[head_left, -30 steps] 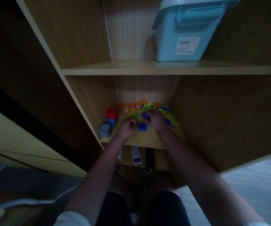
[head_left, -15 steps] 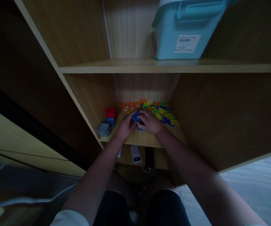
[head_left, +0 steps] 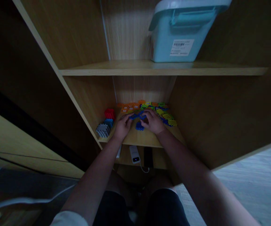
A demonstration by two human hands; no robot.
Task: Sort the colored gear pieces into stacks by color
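My left hand (head_left: pixel 123 126) pinches a blue notched-edge plastic tile (head_left: pixel 133 116) above the middle shelf. Between the thumb and fingers of my right hand (head_left: pixel 153 121) is another blue tile (head_left: pixel 141 115). The two tiles are side by side; whether they touch I cannot tell. Just below them on the shelf lies a small blue pile of tiles (head_left: pixel 139 126). Orange tiles (head_left: pixel 130 106) spread along the back, and yellow tiles (head_left: pixel 168 116) with green and blue ones lie to the right of my right hand.
Stacks of red tiles (head_left: pixel 109 114), light blue tiles (head_left: pixel 108 122) and grey tiles (head_left: pixel 103 130) stand by the left wall. A teal lidded bin (head_left: pixel 163 47) sits on the upper shelf (head_left: pixel 126 72). Below is a white device (head_left: pixel 134 153) with a cable, beside a black flat object (head_left: pixel 148 157).
My hands have moved slightly apart, and the blue tiles between them now show as two separate pieces. The blue pile below has come into fuller view. The camera has shifted slightly.
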